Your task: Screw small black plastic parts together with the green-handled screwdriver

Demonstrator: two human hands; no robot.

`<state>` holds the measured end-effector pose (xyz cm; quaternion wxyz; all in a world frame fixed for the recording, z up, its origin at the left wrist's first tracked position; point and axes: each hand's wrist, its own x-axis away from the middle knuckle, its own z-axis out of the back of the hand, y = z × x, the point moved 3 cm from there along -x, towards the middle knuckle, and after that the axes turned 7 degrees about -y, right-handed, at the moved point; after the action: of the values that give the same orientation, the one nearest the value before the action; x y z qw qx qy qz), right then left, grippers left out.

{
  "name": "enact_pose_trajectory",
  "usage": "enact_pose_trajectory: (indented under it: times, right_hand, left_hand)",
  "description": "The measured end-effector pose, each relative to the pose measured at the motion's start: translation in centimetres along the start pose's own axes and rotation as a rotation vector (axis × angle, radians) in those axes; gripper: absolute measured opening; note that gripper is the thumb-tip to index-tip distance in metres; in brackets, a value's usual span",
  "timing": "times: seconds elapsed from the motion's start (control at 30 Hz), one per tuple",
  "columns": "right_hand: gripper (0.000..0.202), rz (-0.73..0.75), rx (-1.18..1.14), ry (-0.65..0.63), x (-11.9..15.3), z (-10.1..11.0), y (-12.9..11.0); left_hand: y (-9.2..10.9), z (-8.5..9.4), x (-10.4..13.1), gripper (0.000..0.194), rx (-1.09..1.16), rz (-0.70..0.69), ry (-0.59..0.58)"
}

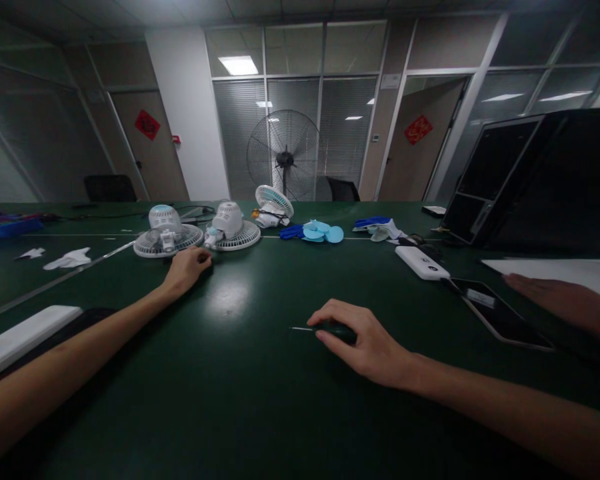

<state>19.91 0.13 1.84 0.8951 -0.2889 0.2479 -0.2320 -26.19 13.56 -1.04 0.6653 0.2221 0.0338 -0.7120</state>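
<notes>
My right hand (363, 340) rests low over the green table, its fingers closed around the dark handle of a screwdriver (336, 331). The thin metal shaft points left, away from the fingertips. Farther off on the left, my left hand (186, 272) is curled closed on the tabletop; whatever its fingers hold, if anything, is hidden. It is right at the near edge of a white fan head (165, 230) lying grille down. Beside that, a second white fan head (230, 227) also lies grille down. A third small fan (273, 205) with a cable is tilted behind them.
Blue round pieces (323, 231) and gloves (377, 228) lie mid-table. At right are a white power bank (421, 263), a phone (500, 313), a black case (530, 180) and another person's hand (555, 293). A white box-like device (25, 333) sits at left, with crumpled white pieces (67, 259) beyond.
</notes>
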Motion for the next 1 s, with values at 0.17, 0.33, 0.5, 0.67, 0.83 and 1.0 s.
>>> enact_pose_trajectory:
  times: [0.17,0.33,0.5,0.67,0.83,1.0]
  right_hand:
    - [0.019,0.008,0.020,0.006,0.1,-0.1,-0.1]
    - [0.019,0.015,0.031,0.005,0.1,-0.2,0.1]
    - [0.020,0.009,0.012,-0.004,0.1,-0.1,0.1]
    - [0.021,0.010,0.020,-0.007,0.0,-0.1,0.1]
    - [0.019,0.023,0.037,0.011,0.0,-0.3,0.3]
    - [0.020,0.022,0.038,0.002,0.0,-0.3,0.3]
  left_hand:
    - [-0.5,-0.1,-0.4,0.035,0.004,0.020,0.001]
    - [-0.3,0.1,-0.2,0.035,-0.006,0.013,0.025]
    - [0.1,0.3,0.1,0.037,-0.007,0.011,0.049]
    - [-0.6,-0.1,-0.2,0.034,0.038,-0.003,0.039]
    - [-1.5,-0.5,-0.6,0.033,0.031,0.021,0.060]
    - [-1.3,-0.3,-0.5,0.034,0.042,0.041,0.077]
